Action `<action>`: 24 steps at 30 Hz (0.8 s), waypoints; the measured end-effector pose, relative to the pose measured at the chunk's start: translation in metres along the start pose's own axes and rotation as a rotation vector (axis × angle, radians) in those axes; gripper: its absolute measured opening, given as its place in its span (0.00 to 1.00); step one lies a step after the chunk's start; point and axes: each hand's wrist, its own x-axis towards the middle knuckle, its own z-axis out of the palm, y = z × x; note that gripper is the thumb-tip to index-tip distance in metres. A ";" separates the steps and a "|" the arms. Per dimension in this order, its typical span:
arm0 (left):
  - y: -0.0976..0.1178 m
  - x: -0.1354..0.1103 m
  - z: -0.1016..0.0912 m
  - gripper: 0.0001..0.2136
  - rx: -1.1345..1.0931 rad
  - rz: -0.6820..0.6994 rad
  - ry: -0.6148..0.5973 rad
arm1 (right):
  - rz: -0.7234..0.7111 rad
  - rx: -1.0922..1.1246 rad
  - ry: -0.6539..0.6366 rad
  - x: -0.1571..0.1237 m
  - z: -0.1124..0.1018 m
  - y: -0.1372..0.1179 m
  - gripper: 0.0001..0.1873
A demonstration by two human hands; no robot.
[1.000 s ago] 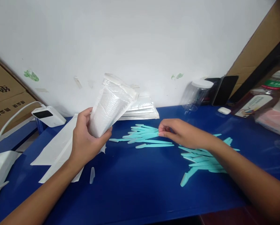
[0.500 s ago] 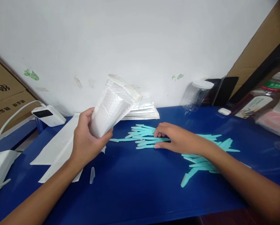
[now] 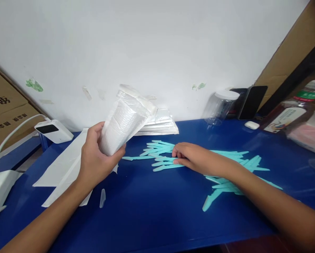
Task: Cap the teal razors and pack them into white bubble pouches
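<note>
My left hand [image 3: 94, 154] is wrapped round the bottom of a white bubble mailer [image 3: 123, 117], held tilted above the table with its mouth up and to the right. Teal eyebrow razors [image 3: 162, 144] lie in a loose row around my right hand [image 3: 196, 158]. Its thumb and fingers are pinched together on the handle of one of these razors; the fingertips partly hide the grip. A second heap of eyebrow razors [image 3: 227, 186] is spread under and beside my right forearm. One small clear blade cap [image 3: 102, 198] rests apart, near the left forearm.
Flat white mailers [image 3: 58, 168] lie at left, and more are stacked [image 3: 164, 123] against the wall. A white power bank [image 3: 54, 130] stands back left. At back right are a clear jar [image 3: 220, 107], a phone [image 3: 252, 102], an earbud case [image 3: 251, 125] and a bottle [image 3: 286, 112].
My right hand has lowered slightly and its fingers have closed together at the razors. The left hand still holds the mailer in nearly the same place.
</note>
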 end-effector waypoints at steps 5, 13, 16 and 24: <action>-0.001 0.001 0.001 0.41 -0.011 0.016 0.003 | -0.036 -0.059 0.009 -0.003 0.002 0.003 0.11; -0.003 0.000 0.002 0.42 -0.013 -0.040 -0.014 | -0.014 -0.018 -0.014 -0.003 -0.004 0.000 0.11; -0.003 0.000 0.002 0.44 -0.014 -0.025 -0.028 | -0.007 0.008 -0.033 -0.005 -0.006 0.000 0.12; 0.002 0.001 0.001 0.42 -0.003 -0.018 -0.081 | 0.009 0.004 -0.131 -0.011 -0.012 -0.005 0.14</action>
